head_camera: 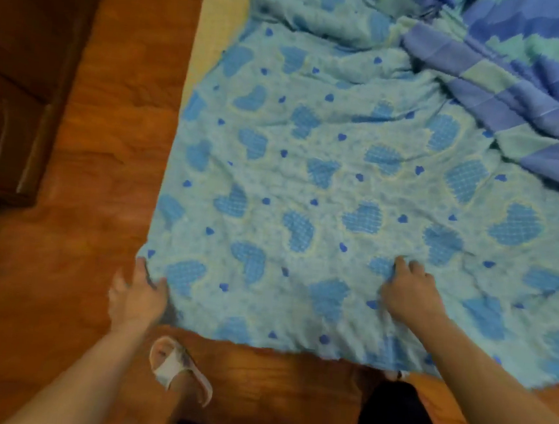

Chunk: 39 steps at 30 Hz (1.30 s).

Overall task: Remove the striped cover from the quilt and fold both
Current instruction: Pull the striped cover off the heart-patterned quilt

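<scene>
Head view, looking down: heart-print quilt (pixel 308 167) spread flat on wood floor (pixel 104 131), filling centre to 3 o'clock. Striped cover (pixel 516 73) lies bunched at 1 o'clock, overlapping the quilt's far edge, so it looks already off. Left hand (pixel 137 296) at 7 o'clock, fingers pinching the near-left corner. Right hand (pixel 409 289) at 5 o'clock, fingers curled, gathering a bit of fabric. Slippered foot (pixel 179 368) at 6 o'clock. Quilt looks soft, floppy, prob. light but bulky; best taken by corners & edges, w/ both hands
</scene>
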Available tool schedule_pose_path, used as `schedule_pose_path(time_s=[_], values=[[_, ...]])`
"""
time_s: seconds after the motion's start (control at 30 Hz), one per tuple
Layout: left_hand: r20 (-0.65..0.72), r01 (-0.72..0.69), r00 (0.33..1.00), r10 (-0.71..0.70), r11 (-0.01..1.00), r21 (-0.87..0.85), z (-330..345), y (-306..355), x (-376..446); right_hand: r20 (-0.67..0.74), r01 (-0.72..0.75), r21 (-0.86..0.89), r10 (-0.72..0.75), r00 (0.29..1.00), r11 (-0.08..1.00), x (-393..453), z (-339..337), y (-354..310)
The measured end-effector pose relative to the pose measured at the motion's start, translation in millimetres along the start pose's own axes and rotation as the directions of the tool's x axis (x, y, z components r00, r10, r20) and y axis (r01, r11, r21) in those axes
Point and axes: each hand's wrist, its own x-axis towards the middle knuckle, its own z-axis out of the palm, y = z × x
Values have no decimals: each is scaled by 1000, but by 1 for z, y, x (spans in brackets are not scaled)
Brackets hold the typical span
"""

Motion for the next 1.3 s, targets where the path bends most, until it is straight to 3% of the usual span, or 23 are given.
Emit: schedule_pose_path(time_s=[0.07, 0.13, 0.17, 0.27, 0.33, 0.4, 0.47, 0.7, 0.8, 0.87, 0.93, 1.07, 1.23, 1.3], values=[[230, 61, 973, -4, 968, -244, -2, -44, 41, -8, 76, 78, -76, 997, 994, -17, 8, -65], [395, 52, 903, 170, 869, -492, -3, -62, 64, 37, 90, 98, -94, 995, 991, -41, 23, -135], [413, 6, 878, 241, 858, -513, -4, -71, 69, 88, 83, 83, -90, 992, 993, -55, 35, -169], [341, -342, 831, 440, 887, -311, -16, -96, 71, 177, 66, 41, -72, 981, 997, -88, 61, -267], [396, -510, 727, 562, 827, -237, -36, -112, 72, 189, 28, 95, -45, 981, 995, -99, 67, -319], [523, -484, 658, 542, 836, -257, -64, -126, 81, 184, 19, 143, -46, 982, 990, -100, 65, -361], [612, -416, 636, 471, 877, -242, -97, -140, 102, 207, 22, 195, -63, 976, 981, -94, 60, -396], [591, -513, 629, 504, 841, -171, -237, -146, 208, 386, -89, 188, 10, 923, 978, -87, 51, -452], [598, -546, 613, 516, 824, -152, -296, -114, 263, 541, -152, 104, 72, 838, 983, -73, 23, -467], [562, -572, 609, 559, 801, -177, -336, -76, 302, 580, -288, 130, 163, 798, 949, -47, -13, -483], [477, -582, 641, 602, 786, -210, -374, -31, 346, 533, -364, 203, 209, 820, 909, -8, -60, -508], [427, -554, 656, 623, 781, -289, -449, 55, 423, 311, -327, 426, 203, 928, 843, 73, -181, -574], [409, -507, 682, 606, 795, -333, -516, 144, 492, 96, -163, 692, 134, 986, 703, 142, -333, -667], [469, -517, 646, 602, 797, -312, -531, 188, 519, 0, -99, 766, 154, 988, 635, 169, -374, -693]])
